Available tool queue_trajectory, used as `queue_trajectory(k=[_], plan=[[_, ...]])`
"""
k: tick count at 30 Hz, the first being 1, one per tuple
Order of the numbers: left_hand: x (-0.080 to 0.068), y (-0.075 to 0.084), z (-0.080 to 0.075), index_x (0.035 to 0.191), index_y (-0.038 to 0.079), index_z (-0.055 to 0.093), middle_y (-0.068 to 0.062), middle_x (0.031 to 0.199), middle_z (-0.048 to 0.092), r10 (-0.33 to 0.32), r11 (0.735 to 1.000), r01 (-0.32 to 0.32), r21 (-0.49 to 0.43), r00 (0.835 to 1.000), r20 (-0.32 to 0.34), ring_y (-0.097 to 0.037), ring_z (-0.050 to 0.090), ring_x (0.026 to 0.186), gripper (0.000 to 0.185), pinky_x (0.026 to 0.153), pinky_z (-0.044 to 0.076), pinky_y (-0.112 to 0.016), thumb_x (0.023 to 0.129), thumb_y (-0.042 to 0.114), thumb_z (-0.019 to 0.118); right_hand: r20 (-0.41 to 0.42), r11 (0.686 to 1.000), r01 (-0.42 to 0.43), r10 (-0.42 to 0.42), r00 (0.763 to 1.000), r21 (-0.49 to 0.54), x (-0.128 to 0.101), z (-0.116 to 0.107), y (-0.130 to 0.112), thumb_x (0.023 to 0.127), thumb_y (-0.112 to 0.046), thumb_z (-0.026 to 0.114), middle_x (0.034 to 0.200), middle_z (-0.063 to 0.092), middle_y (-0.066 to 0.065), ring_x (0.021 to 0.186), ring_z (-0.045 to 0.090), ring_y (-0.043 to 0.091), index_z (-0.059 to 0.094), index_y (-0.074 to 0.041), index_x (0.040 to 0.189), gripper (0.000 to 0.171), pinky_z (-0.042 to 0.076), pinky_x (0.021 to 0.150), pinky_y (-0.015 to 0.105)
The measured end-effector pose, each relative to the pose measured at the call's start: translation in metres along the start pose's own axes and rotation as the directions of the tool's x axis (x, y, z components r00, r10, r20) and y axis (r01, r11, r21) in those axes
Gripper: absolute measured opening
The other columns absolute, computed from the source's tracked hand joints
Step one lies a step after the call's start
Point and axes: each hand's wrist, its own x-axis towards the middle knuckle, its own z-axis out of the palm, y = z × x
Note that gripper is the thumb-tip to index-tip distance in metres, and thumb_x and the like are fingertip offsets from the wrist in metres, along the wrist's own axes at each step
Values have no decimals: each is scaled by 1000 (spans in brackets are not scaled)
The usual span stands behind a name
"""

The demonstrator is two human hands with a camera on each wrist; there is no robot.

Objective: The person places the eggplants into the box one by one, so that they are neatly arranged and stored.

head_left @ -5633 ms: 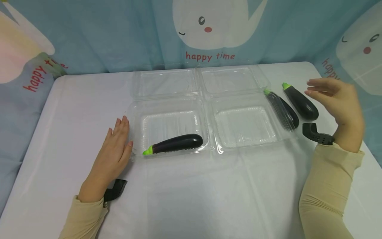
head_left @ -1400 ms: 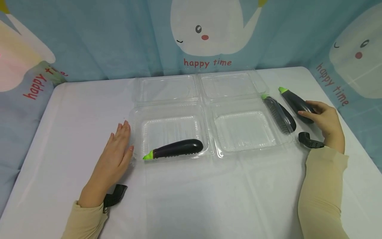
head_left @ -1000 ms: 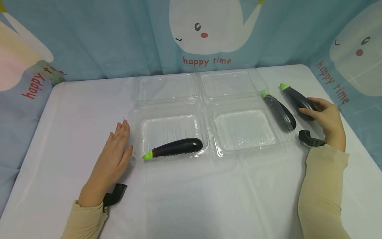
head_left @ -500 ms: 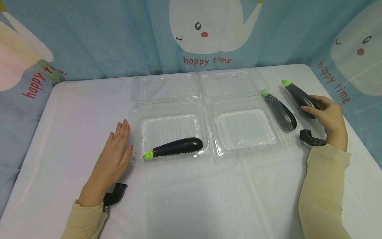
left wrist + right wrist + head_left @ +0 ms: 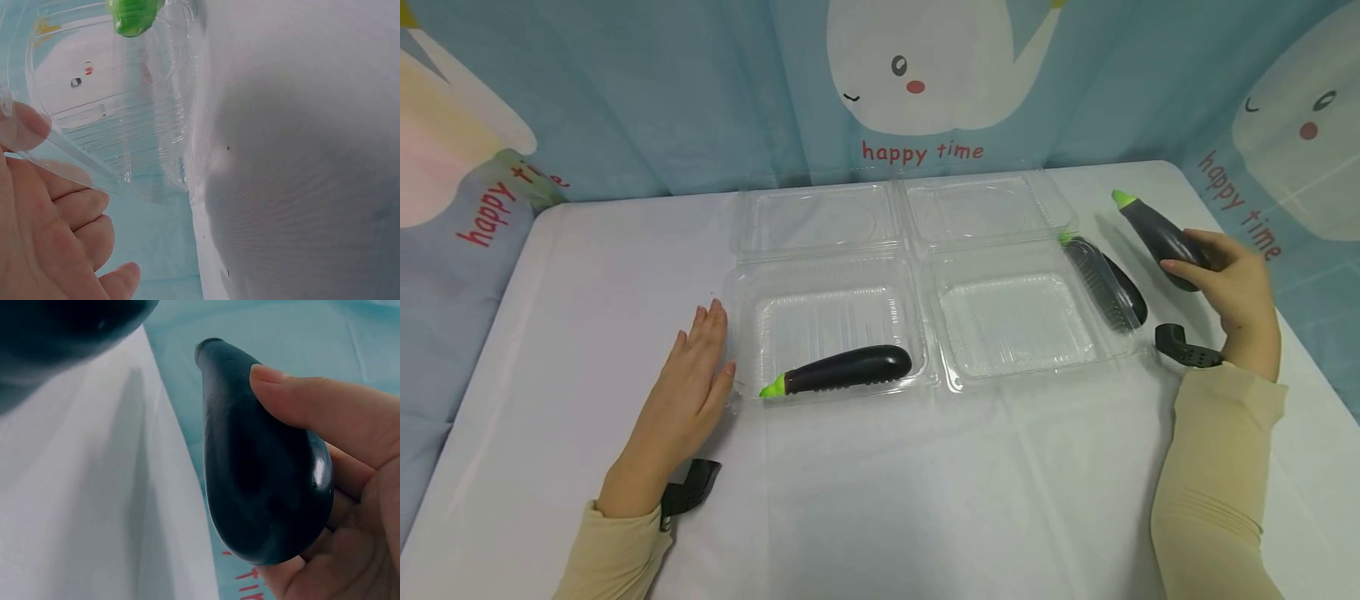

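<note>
At the right, my right hand (image 5: 1236, 279) grips an eggplant (image 5: 1157, 233) by its thick end, thumb on one side and fingers on the other. The eggplant's green tip points away, and the right wrist view shows the dark body (image 5: 262, 462) raised off the table. My left hand (image 5: 681, 383) lies with straight fingers along the left edge of the left clear plastic container (image 5: 820, 308). A second eggplant (image 5: 850, 368) lies across the front of that container, its green stem toward my left hand. A third eggplant (image 5: 1123, 292) lies beside the right clear container (image 5: 1015, 321), partly seen through its wall.
Both containers stand side by side, their lids (image 5: 820, 218) folded open toward the back. A white cloth covers the table (image 5: 880, 500). A blue curtain (image 5: 700, 100) printed with whales hangs behind it and at both sides.
My right hand came down from above, took hold of the far-right eggplant and has lifted it slightly up and to the right. The left hand stays put.
</note>
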Motion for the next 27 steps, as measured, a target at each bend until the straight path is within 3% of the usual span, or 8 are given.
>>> queue_trajectory(k=[7, 11, 15, 20, 27], plan=[[-1, 0, -1, 148, -5, 15, -22, 153, 17, -9, 1000, 9, -4, 1000, 5, -32, 13, 142, 58, 114, 9, -48, 100, 13, 41, 24, 999, 32, -33, 999, 42, -2, 0, -11, 83, -19, 73, 122, 53, -16, 107, 46, 1, 50, -19, 138, 60, 36, 79, 4], [-2, 0, -1, 148, -5, 15, -22, 153, 17, -7, 1000, 7, -3, 1000, 6, -32, 12, 142, 58, 114, 9, -47, 100, 13, 41, 1, 996, 59, -59, 998, 71, -6, -1, -16, 83, -14, 73, 118, 54, -16, 105, 47, 1, 52, -18, 137, 58, 38, 78, 5], [0, 2, 0, 148, -5, 16, -22, 153, 18, -2, 1000, 2, -13, 1000, 4, -32, 13, 142, 58, 114, 10, -48, 99, 13, 42, -62, 994, 81, -77, 995, 69, -8, -3, -22, 83, -11, 72, 123, 56, -12, 107, 49, 1, 53, -17, 136, 57, 38, 86, 8], [1, 3, -1, 148, -5, 17, -22, 153, 18, -9, 1000, 9, -14, 1000, 7, -32, 13, 142, 58, 114, 10, -48, 98, 11, 43, -64, 996, 92, -91, 994, 12, -11, -3, -32, 84, -11, 70, 134, 52, -9, 114, 47, 0, 49, -17, 139, 59, 34, 101, 17], [0, 3, -2, 147, -6, 17, -21, 153, 18, -12, 1000, 12, -8, 1000, 6, -32, 14, 142, 58, 114, 10, -48, 99, 11, 43, -77, 991, 136, -135, 988, -1, -15, 0, -47, 84, -8, 71, 136, 51, -8, 118, 46, 0, 50, -15, 138, 59, 32, 104, 19]])
